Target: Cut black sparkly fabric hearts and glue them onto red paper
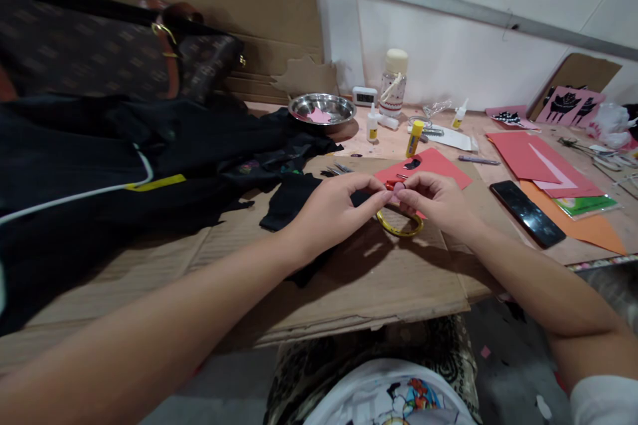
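One small red item point(391, 184) sits between left hand point(343, 204) and right hand point(437, 202) — both pinched closed on it, forearms point(234, 289) angled inward.

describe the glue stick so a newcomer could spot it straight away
Start at the cardboard under the left hand and right hand, then look just beyond them to the red paper. The glue stick stands near its far edge. Its yellow cap sets it apart from the white bottles nearby.
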Demonstrator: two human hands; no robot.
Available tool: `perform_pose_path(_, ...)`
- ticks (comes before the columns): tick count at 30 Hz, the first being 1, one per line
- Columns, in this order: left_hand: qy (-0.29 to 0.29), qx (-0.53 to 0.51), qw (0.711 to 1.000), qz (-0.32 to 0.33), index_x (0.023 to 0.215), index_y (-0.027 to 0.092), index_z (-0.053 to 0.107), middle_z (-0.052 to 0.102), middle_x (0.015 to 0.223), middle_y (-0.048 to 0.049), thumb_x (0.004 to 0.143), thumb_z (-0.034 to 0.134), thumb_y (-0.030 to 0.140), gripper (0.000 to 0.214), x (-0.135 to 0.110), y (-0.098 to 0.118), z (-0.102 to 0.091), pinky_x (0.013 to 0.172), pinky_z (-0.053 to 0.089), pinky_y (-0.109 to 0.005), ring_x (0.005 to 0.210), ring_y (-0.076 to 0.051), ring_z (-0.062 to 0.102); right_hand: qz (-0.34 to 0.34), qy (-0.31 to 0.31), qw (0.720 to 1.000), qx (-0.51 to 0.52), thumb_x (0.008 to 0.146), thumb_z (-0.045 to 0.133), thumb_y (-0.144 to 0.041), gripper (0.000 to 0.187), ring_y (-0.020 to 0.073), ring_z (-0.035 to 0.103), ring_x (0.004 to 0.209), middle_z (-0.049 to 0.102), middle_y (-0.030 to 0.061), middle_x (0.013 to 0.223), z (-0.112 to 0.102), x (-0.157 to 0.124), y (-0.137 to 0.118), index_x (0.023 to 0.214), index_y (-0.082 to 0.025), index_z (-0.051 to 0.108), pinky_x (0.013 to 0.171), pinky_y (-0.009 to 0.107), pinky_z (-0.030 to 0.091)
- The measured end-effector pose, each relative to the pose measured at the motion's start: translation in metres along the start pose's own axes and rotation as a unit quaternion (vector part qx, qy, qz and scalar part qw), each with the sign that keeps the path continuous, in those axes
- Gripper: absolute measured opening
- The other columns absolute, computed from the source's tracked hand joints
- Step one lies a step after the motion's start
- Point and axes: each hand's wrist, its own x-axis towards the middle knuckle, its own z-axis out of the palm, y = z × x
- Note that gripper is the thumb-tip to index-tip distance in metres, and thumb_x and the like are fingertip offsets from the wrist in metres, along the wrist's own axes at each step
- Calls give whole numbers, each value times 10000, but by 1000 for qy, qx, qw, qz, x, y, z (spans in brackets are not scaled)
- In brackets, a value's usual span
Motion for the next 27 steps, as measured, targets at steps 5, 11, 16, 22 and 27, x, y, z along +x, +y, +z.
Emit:
perform_pose_path(5,5,-15,1000,-2,840,183,725,757,822,-15,922,598,392,258,1,2,1,747,489,-261,758,-165,656,-15,-15,1000,-1,882,641,-594,424,135,568,616,620,-1,659,-2,-2,-7,736,-196,637,597,283,478)
perform_pose_path(11,2,-20,1000,-10,844,193,734,757,815,-15,921,595,402,263,0,0,3,732,491,-262,757,-173,663,4,-2,1000,6,776,778,-551,391,138,594,652,670,5,713,2,0,1,803,-179,661,608,277,473)
perform_pose_path(16,-6,-26,1000,-10,848,197,748,770,828,-19,912,600,399,258,1,0,2,728,493,-264,769,-179,678,-18,-15,1000,14,854,699,-561,389,133,577,641,662,10,704,1,1,2,810,-175,676,594,274,457)
perform_pose_path(22,-11,-84,996,-38,944,191,757,791,929,-41,860,679,424,260,2,1,2,817,535,-291,859,-202,706,-24,-26,999,-28,885,683,-547,382,121,558,629,641,-2,697,1,-2,2,806,-174,681,580,257,438)
perform_pose_path(27,-34,-135,987,-77,874,199,766,791,903,-43,818,726,377,191,3,-4,2,862,553,-331,861,-214,717,-41,-37,997,-50,943,527,-664,527,138,579,627,641,12,687,-4,2,3,791,-182,674,606,279,464)
